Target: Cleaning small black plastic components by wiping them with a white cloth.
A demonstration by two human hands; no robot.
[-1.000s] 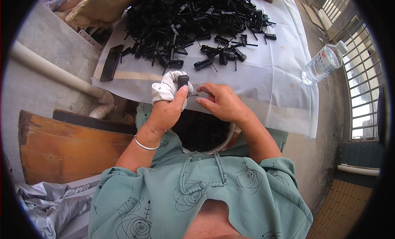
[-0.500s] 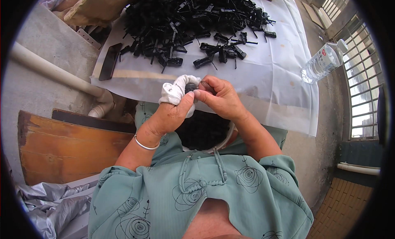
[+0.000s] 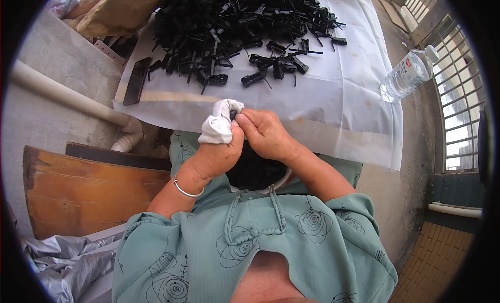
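Note:
My left hand (image 3: 221, 154), its fingers wrapped in a white cloth glove (image 3: 216, 128), is closed around a small black part (image 3: 233, 115). Most of that part is hidden by the cloth and fingers. Against it press the curled fingers and thumb of my right hand (image 3: 268, 136), pinched at the part's right side. Both hands meet just in front of the table's near edge. Below them, between my knees, sits a round light-rimmed container (image 3: 285, 179) with a dark mass of small black pieces (image 3: 255, 170) inside.
A big heap of black plastic parts with thin stems (image 3: 224, 32) covers the far side of the table's white sheet (image 3: 344, 107). A phone (image 3: 137, 81) lies at the left edge, a clear water bottle (image 3: 406, 76) stands at the right. Wooden board (image 3: 94, 188) leans left.
Both hands have shifted a little to the left together. My right hand has rolled over, with its fingers curled in closer, and the black part is more covered.

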